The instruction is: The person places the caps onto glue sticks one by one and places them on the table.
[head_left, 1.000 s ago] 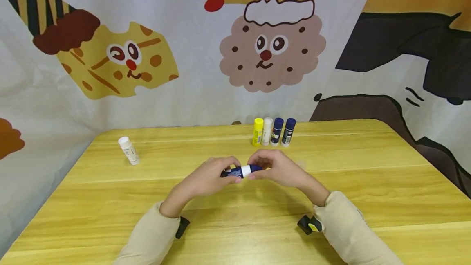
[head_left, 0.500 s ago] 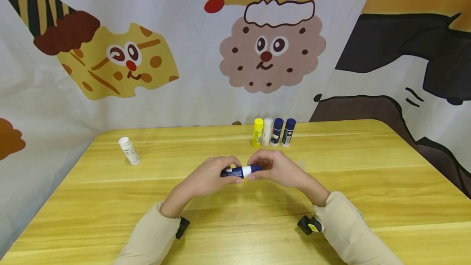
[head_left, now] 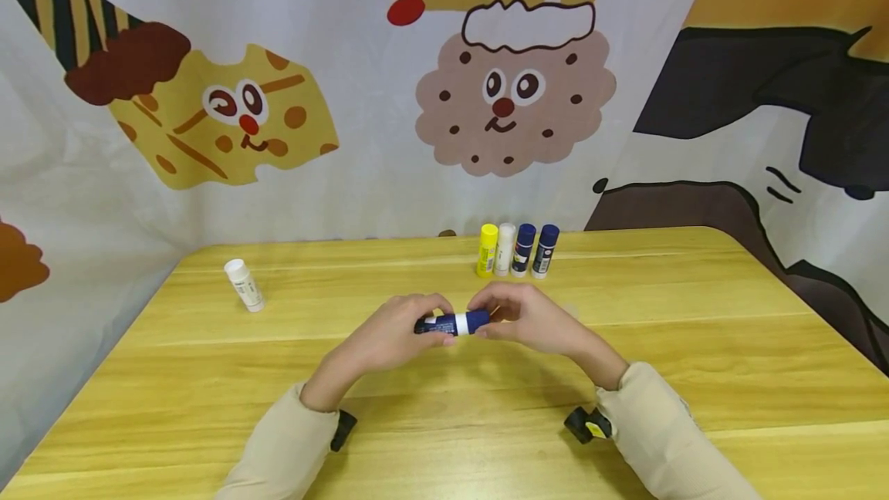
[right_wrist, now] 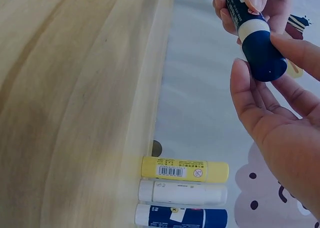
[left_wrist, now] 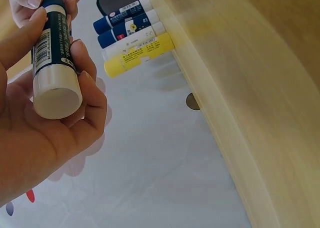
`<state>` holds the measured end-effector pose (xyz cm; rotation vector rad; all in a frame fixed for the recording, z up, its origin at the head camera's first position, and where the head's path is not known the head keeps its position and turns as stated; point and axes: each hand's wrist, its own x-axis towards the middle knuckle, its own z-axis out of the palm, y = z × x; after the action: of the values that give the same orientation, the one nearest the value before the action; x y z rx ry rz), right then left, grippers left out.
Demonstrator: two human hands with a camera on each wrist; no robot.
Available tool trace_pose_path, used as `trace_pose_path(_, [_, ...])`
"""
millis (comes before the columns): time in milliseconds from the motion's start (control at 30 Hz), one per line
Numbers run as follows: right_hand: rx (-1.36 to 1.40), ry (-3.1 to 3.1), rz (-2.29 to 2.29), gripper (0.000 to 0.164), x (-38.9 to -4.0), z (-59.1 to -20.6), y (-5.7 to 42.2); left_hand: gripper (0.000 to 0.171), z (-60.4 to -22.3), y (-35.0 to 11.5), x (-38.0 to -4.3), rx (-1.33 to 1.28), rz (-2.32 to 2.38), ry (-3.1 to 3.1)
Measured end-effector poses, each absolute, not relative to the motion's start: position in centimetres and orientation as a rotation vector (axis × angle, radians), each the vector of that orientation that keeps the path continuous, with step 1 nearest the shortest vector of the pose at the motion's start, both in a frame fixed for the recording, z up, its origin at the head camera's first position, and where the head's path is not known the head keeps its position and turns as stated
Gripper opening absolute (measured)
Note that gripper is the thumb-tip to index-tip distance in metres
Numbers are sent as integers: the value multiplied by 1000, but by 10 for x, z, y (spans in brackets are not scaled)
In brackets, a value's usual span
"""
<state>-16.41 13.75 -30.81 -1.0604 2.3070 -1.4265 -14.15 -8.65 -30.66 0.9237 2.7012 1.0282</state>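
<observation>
My left hand [head_left: 399,334] grips the body of a dark blue glue stick [head_left: 444,324], which lies level above the table. Its white base [left_wrist: 57,96] faces the left wrist camera. My right hand [head_left: 528,321] has its thumb and fingers around the blue cap [right_wrist: 265,58] at the other end. In the right wrist view the cap's rounded end shows between thumb and fingers. A white band [right_wrist: 253,28] separates cap and label. My left fingers hide part of the label.
Toward the back edge of the wooden table [head_left: 444,423] stand a yellow glue stick [head_left: 488,251], a white one [head_left: 505,251] and two dark blue ones [head_left: 524,251] in a row. Another white glue stick [head_left: 245,285] stands at the left. A cartoon-printed cloth [head_left: 375,99] hangs behind.
The right hand has shifted slightly right along the cap, uncovering more of its end. The white band beside the cap looks narrower. The left hand stays nearly still.
</observation>
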Motion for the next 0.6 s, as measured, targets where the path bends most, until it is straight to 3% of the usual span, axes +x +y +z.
trace_pose_path(600, [-1081,2305,-1434,23,-164,-310,136,23,-306,-85,-140,876,1005,2748])
